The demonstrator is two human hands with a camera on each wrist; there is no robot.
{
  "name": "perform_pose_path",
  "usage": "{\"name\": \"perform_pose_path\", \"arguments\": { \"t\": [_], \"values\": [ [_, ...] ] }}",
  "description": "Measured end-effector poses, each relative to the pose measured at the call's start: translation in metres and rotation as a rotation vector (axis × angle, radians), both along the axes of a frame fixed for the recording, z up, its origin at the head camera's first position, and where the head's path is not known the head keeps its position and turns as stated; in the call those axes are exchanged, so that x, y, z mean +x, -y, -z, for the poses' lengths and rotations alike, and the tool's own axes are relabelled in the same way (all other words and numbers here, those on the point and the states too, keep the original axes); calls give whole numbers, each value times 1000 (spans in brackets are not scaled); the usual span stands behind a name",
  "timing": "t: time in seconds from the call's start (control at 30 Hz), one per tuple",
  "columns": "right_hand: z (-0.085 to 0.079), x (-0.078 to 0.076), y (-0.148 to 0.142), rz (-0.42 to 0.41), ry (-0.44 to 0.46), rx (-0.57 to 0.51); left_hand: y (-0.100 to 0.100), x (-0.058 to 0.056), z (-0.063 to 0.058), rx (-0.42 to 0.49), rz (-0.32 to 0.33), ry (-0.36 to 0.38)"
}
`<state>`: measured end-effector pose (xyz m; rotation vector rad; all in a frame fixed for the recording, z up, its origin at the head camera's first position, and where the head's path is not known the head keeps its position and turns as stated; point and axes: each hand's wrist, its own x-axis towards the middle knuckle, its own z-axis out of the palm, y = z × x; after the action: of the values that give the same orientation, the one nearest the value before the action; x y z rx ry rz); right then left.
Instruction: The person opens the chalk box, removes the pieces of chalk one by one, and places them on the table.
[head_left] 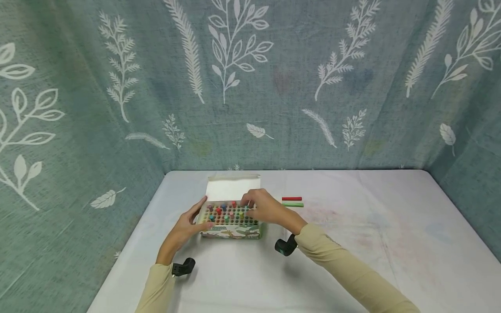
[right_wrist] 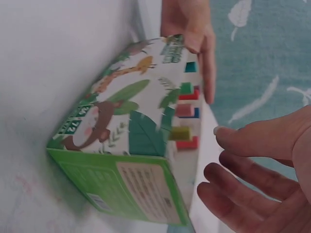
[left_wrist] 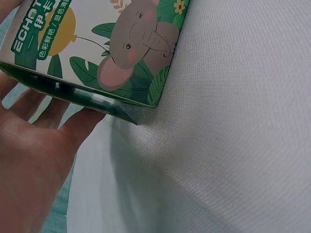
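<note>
In the head view, we see the left hand (head_left: 187, 226) spread wide around the left end of the box (head_left: 231, 232), its thumb at the front corner and its fingers holding the side. The right hand (head_left: 268, 208) bends over the right rear of the rows of round holes; from here we cannot tell what its fingertips touch. The box sits open on the cloth-covered worktop (head_left: 332, 269), its white lid (head_left: 231, 189) raised behind, with coloured sticks (head_left: 218, 211) upright in some holes. A red stick (head_left: 291, 198) and a green stick (head_left: 292, 204) lie to its right.

In the left wrist view, we see splayed fingers behind the box's edge; its smooth printed panel shows an elephant, and the cloth has a fine weave.

In the right wrist view, we see thumb and fingers moderately parted, nothing between them, beside the box's green end.
</note>
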<state>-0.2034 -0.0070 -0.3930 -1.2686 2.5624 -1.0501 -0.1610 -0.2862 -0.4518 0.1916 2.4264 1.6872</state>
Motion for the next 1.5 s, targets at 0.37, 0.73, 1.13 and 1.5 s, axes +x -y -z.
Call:
{"name": "perform_pose_path", "arguments": {
  "t": [0.37, 0.73, 1.13, 1.5],
  "values": [
    [18, -2, 23, -9, -60, 117, 11, -9, 21, -24, 2, -63],
    [23, 1, 29, 13, -153, 170, 10, -10, 21, -20, 6, -37],
    [21, -2, 26, 9, -95, 116, 9, -10, 22, -4, 20, -73],
    [10, -3, 22, 12, -108, 38, 9, -9, 21, -24, -2, -55]
  ]
}}
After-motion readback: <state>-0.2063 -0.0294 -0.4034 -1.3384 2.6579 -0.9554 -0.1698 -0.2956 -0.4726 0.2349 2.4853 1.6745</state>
